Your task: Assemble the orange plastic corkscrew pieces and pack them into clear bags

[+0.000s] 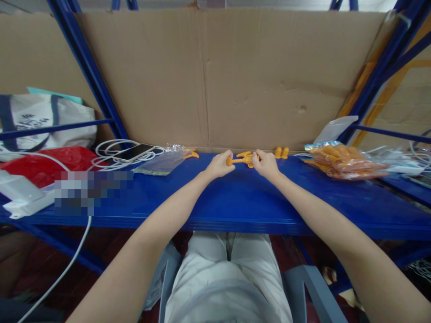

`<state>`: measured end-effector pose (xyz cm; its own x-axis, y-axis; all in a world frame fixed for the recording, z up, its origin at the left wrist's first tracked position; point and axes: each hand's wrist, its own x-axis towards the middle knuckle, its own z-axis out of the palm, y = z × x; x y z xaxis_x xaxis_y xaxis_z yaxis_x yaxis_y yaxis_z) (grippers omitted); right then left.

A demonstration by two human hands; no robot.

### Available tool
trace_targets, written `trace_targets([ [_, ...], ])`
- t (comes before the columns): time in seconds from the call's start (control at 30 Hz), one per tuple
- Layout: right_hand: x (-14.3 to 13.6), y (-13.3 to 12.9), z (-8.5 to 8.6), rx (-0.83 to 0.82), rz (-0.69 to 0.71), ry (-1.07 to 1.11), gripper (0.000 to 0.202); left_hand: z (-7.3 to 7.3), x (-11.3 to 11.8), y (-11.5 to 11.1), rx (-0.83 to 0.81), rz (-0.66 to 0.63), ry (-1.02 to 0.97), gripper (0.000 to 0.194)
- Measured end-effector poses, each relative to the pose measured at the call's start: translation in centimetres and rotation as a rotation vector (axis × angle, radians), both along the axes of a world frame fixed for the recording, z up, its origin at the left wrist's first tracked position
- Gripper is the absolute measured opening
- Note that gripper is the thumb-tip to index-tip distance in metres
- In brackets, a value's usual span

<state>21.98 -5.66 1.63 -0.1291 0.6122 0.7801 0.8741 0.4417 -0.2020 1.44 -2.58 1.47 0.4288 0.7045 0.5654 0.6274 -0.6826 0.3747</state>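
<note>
Both hands grip an orange plastic piece (pixel 239 160) with a ridged, narrow shaft, held just above the blue shelf top (pixel 235 197). My left hand (pixel 218 166) is closed round its left end, where a rounded tip shows by the thumb. On its other end, my right hand (pixel 266 164) is closed, the fingers hiding part of it. More orange shapes show close behind the piece; whether they are joined to it I cannot tell. To the right of my right hand stand two small orange pieces (pixel 282 153). A curved orange piece (pixel 191 154) lies left of my left hand.
A clear plastic bag (pixel 163 163) lies at left, beside a phone (pixel 134 152) and coiled white cable (pixel 104 150). Farther left are a red bag (pixel 50 163) and power strip (pixel 30 197). At right sits a bag of orange parts (pixel 346 161). Cardboard (pixel 235 80) walls the back.
</note>
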Motion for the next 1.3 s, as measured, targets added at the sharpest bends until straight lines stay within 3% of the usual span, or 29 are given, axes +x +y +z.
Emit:
trace_targets([
  [0.27, 0.3, 0.2, -0.1, 0.099, 0.067, -0.082, 0.027, 1.0, 0.2, -0.6, -0.251, -0.118, -0.13, 0.021],
  [0.53, 0.1, -0.7, 0.1, 0.257, 0.213, -0.423, 0.03, 1.1, -1.0, -0.8, -0.781, -0.308, -0.127, 0.022],
  [0.7, 0.3, -0.6, 0.2, 0.365, 0.217, -0.443, 0.033, 1.2, -1.4, -0.7, -0.924, -0.405, -0.207, 0.025],
  [0.83, 0.5, -0.5, 0.5, 0.321, 0.213, -0.454, 0.031, 1.2, -1.4, -0.7, -1.068, -0.493, -0.201, 0.026],
  [1.03, 0.4, -1.0, 1.1, 0.14, 0.159, -0.429, 0.03, 1.3, -1.4, -0.9, -1.134, -0.484, -0.288, 0.027],
  [1.2, 0.1, -1.3, 1.5, 0.105, 0.173, -0.421, 0.034, 1.5, -1.3, -1.0, -1.173, -0.47, -0.272, 0.026],
  [1.3, 0.3, -1.3, 1.7, 0.086, 0.175, -0.412, 0.035, 1.3, -1.2, -0.8, -1.089, -0.429, -0.282, 0.024],
])
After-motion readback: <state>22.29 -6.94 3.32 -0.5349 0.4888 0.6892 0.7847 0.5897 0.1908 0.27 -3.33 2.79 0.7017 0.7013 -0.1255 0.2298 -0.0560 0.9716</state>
